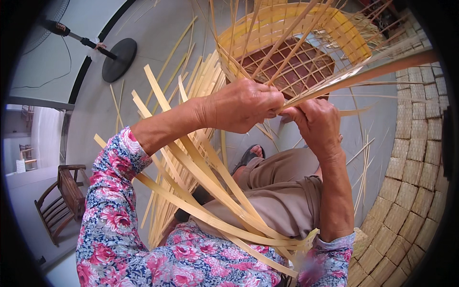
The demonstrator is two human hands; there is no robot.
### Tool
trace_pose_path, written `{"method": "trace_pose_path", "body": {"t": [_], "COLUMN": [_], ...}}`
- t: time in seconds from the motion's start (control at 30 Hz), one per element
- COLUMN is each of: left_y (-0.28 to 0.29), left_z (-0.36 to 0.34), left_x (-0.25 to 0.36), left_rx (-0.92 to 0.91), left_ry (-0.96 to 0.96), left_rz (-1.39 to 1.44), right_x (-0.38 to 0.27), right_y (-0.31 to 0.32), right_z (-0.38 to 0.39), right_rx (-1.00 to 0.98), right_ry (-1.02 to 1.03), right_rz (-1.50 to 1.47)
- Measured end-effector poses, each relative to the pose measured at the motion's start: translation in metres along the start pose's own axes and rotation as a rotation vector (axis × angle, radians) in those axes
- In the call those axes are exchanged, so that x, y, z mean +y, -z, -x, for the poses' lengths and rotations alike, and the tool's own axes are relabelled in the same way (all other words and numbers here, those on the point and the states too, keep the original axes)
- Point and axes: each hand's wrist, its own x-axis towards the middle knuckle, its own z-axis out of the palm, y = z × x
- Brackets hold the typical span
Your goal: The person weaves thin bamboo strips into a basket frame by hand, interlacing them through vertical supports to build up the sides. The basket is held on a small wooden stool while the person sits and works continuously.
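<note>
My left hand (253, 105) is closed in a fist around the near end of a long bamboo strip (373, 75). Right beside it, my right hand (318, 125) pinches the same end, thumb toward the left fist. From there the strip slants up and away to the right, its pale inner side showing. A small dark bit shows by my right thumb, too little to make out. Several flat pale bamboo strips (205, 179) lie across my lap, under my left forearm. Just beyond my hands stands an open-weave basket (354, 36) with a yellow band and upright stakes.
A pile of split bamboo (167, 210) spreads on the grey floor to the left. Further left are a fan's round black base (119, 60) and a wooden chair (67, 201). Stacked woven bundles (406, 191) line the right side. Thin slivers (366, 162) lie before them.
</note>
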Motion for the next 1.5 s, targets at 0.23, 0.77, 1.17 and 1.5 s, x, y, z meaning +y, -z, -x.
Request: {"method": "trace_pose_path", "body": {"t": [0.23, 0.77, 1.17, 1.5], "left_y": [0.004, 0.019, 0.014, 0.006], "left_z": [0.003, -0.008, -0.002, -0.012], "left_x": [-0.003, -0.007, -0.029, -0.023], "left_rx": [0.020, 0.161, 0.315, 0.411], "left_ry": [-0.072, 0.220, 0.387, 0.281], "left_rz": [-0.031, 0.225, 0.093, 0.152], "right_x": [0.001, -0.003, -0.018, 0.014], "right_y": [0.003, 0.009, -0.006, -0.019], "right_z": [-0.010, -0.032, -0.021, -0.019], "right_rx": [-0.051, -0.101, 0.325, 0.601], "right_ry": [0.059, -0.147, -0.292, -0.965], "right_rz": [-0.040, 0.074, -0.249, -1.693]}}
